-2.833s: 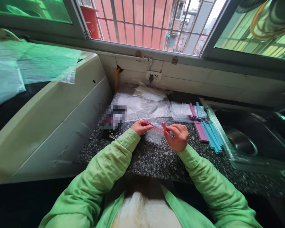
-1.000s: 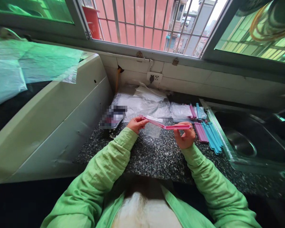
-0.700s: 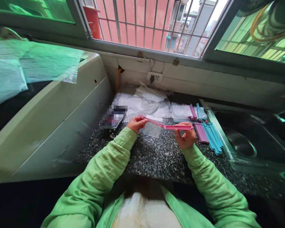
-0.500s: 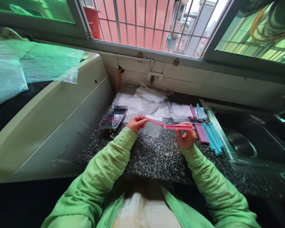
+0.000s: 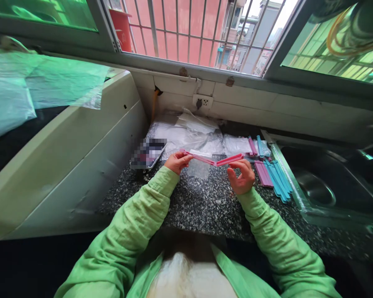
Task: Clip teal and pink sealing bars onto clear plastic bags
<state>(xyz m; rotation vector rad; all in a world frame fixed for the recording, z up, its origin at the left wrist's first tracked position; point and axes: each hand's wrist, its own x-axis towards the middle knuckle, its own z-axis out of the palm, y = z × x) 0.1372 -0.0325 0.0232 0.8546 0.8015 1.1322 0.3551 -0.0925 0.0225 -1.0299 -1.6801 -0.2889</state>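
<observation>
A pink bag sealing clip hangs above the counter, unfolded at its middle hinge into a shallow V. Its left end is pinched between the thumb and fingers of my left hand. My right hand is beside the clip's right arm, thumb and fingers apart; the fingertips are just under that arm, and I cannot tell whether they touch it. Below the clip lies a small clear plastic bag. To the right of my right hand, several pink clips and blue clips lie side by side.
Clear plastic bags lie along the back wall. A tray-like object, partly blurred out, sits at the left by a white appliance. At the right, a metal sink is set into the speckled counter. A wall socket is behind.
The clip's right arm has swung upward from nearly level. My right hand's fingers have come off its right end and spread a little. The left hand keeps its grip.
</observation>
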